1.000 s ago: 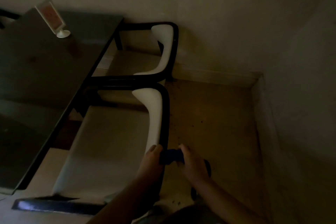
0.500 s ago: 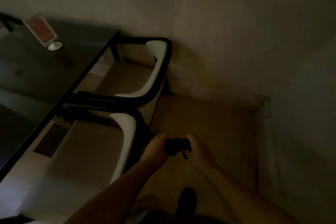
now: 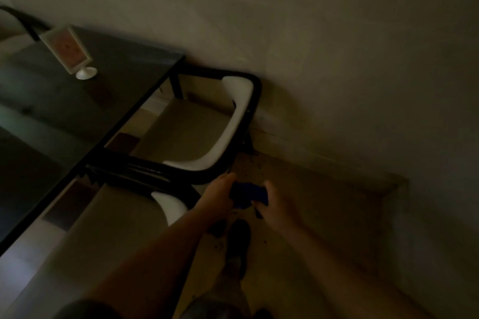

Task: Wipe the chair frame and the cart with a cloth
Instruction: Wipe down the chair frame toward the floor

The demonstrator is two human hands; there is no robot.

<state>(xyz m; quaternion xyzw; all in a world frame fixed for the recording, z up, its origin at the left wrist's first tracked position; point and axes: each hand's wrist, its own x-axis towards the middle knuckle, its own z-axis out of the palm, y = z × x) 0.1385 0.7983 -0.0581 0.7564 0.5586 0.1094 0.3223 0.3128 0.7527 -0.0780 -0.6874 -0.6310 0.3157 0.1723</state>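
The room is dim. A dark blue cloth [image 3: 248, 194] is stretched between my left hand [image 3: 217, 195] and my right hand [image 3: 276, 206], both gripping it above the floor. My left hand's fingers sit just below the rounded black frame corner of the far chair [image 3: 255, 101], which has a white curved backrest. The near chair [image 3: 169, 204], also white-backed with a black frame, is partly hidden behind my left forearm. No cart is in view.
A dark glossy table [image 3: 77, 111] fills the left, with a small white-based sign holder [image 3: 70, 52] on it. Both chairs are tucked against its edge. A wall [image 3: 337, 59] runs close behind and to the right. My dark shoe [image 3: 239, 238] stands on the tan floor.
The view has shifted from the near chair's backrest toward the far chair. My hands, still holding the cloth, have left the near frame and now hover by the far chair's frame corner.
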